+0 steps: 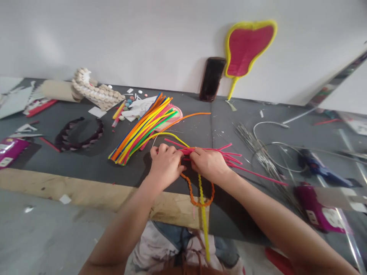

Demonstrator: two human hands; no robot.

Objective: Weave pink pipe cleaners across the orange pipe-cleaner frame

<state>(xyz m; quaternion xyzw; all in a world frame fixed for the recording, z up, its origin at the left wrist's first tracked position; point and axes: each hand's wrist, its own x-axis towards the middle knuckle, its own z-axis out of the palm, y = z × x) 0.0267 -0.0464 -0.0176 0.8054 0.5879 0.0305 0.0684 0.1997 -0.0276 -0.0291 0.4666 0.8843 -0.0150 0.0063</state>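
Note:
Side by side at the table's front, my left hand (164,164) and my right hand (210,162) are closed on a bunch of pink pipe cleaners (233,157). Their loose ends fan out past my right hand, one reaching far to the right. Below my hands hangs a crinkled orange pipe cleaner loop (191,191). A yellow pipe cleaner (204,225), wavy in its upper part, runs down through it toward my lap. My fingers cover the spot where these strands meet. Just beyond my left hand lies a multicoloured bundle of pipe cleaners (143,133).
A phone (212,79) and a red fan-shaped piece with yellow edging (250,47) lean on the wall. Thin wires (258,152), a glue gun (323,168) and a purple pack (321,210) lie right. A dark braided headband (78,133) lies left.

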